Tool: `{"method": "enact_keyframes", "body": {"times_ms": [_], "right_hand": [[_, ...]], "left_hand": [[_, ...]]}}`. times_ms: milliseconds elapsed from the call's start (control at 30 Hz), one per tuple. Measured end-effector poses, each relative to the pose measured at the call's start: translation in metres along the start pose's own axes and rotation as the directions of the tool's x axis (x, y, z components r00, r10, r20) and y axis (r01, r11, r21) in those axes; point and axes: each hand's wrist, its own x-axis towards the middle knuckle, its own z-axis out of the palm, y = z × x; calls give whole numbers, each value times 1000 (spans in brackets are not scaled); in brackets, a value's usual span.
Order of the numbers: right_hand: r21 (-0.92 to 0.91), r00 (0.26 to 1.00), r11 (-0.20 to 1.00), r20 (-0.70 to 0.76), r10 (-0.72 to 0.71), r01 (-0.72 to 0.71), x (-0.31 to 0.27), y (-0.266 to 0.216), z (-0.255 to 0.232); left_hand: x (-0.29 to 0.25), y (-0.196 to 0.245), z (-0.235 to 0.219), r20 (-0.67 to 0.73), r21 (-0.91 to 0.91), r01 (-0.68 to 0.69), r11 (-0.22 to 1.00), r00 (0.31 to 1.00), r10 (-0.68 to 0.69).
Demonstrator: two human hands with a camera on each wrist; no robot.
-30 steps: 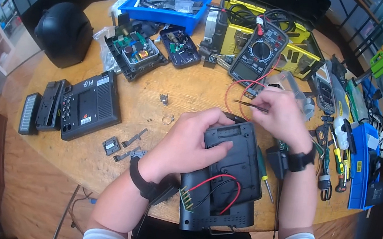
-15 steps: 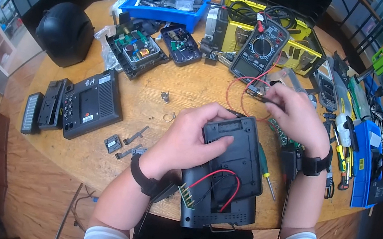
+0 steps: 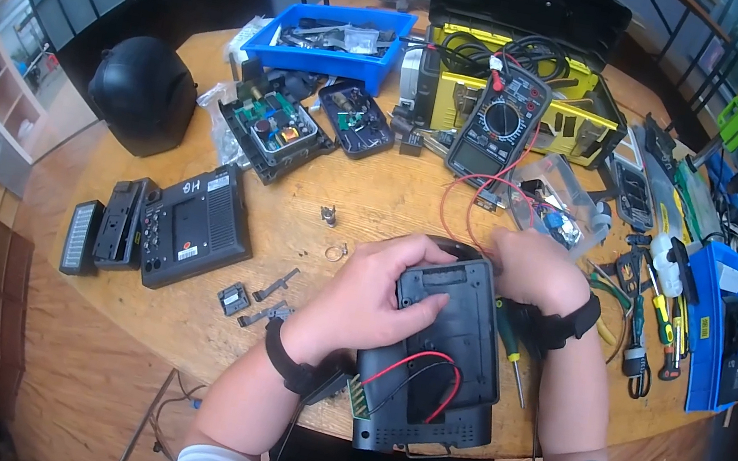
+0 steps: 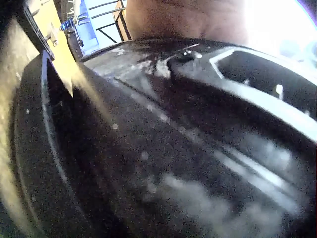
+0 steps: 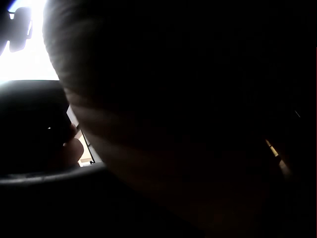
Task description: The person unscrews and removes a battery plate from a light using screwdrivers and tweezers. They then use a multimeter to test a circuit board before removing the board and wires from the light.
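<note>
In the head view my left hand (image 3: 368, 294) grips the upper left edge of a black plastic device housing (image 3: 443, 341), thumb across its face. Red (image 3: 417, 353) and black wires run from the housing to a small green pin board (image 3: 358, 397) at its lower left. My right hand (image 3: 537, 273) is bent down at the housing's upper right edge, its fingertips hidden; I cannot tell what it holds. Dark housing surface (image 4: 148, 148) fills most of the left wrist view. The right wrist view is mostly dark. A red test lead (image 3: 444, 206) loops from the multimeter (image 3: 499, 125) toward the right hand.
A screwdriver (image 3: 513, 352) lies right of the housing. Leftward are a second black device (image 3: 199, 226), small brackets (image 3: 265, 296) and a metal ring (image 3: 336, 251). Behind stand an opened circuit unit (image 3: 273, 132), a blue tray (image 3: 267, 54) and a yellow-black toolbox (image 3: 581, 129). Tools crowd the right side.
My right hand, earlier pinching a thin dark pointed tool above the table, has come down to the housing's right edge, and the tool is out of sight. The left hand keeps its grip.
</note>
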Motion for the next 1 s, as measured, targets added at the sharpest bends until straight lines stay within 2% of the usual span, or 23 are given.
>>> {"method": "enact_keyframes", "body": {"times_ms": [67,167,233,267,333,433,467,500,567,600,767,800,833,867,900,967,1000], "right_hand": [[-69,998,996,-35,53,-55,0,2,0],[-72,998,995,-25,64,-65,-5,-2,-7],[-80,997,994,-26,66,-68,-4,0,-5],[-90,997,994,-28,65,-67,-3,2,-4],[-82,997,994,-27,70,-72,-3,5,-4],[-79,996,994,-36,77,-80,-5,5,-5],[-86,995,992,-44,85,-89,-5,5,-6],[-69,995,993,-44,90,-93,-6,6,-6],[-76,996,994,-47,75,-78,-6,10,-5],[-56,996,995,-41,75,-78,-6,13,-3],[-43,991,999,-128,27,-33,-6,18,2],[-26,993,999,-112,29,-32,-6,18,5],[-22,984,999,-178,20,-24,-6,19,8],[-16,970,1000,-242,12,-17,-7,20,11],[1,974,1000,-228,17,-17,-8,21,13],[29,954,1000,-300,-2,11,-7,22,15],[47,957,999,-290,3,12,-7,24,17]], "left_hand": [[0,5,0,6,43,13,999,1000,-13],[1,7,0,9,76,16,997,1000,-17],[1,1,1,-22,72,-97,993,995,99],[1,2,-1,-14,70,-98,993,995,99],[-2,4,-7,18,38,41,998,999,-41],[-7,-1,-9,6,-28,87,996,996,-87],[-6,4,-8,-4,-111,105,988,994,-106],[-8,3,-8,11,-101,111,989,994,-111],[-11,-1,-9,-35,-295,156,942,984,-174],[-10,-4,-9,-59,-313,90,945,992,-114],[-13,2,-10,-59,-210,223,952,969,-240],[-12,3,-10,-79,-197,151,969,982,-169],[-11,2,-9,-97,-182,74,980,991,-93],[-14,1,-9,-121,-189,89,978,986,-113],[-17,-1,-9,-109,-186,110,976,985,-132],[-22,-4,-9,-203,-289,54,956,972,-116],[-24,-1,-5,-261,-322,56,945,954,-146]]}}
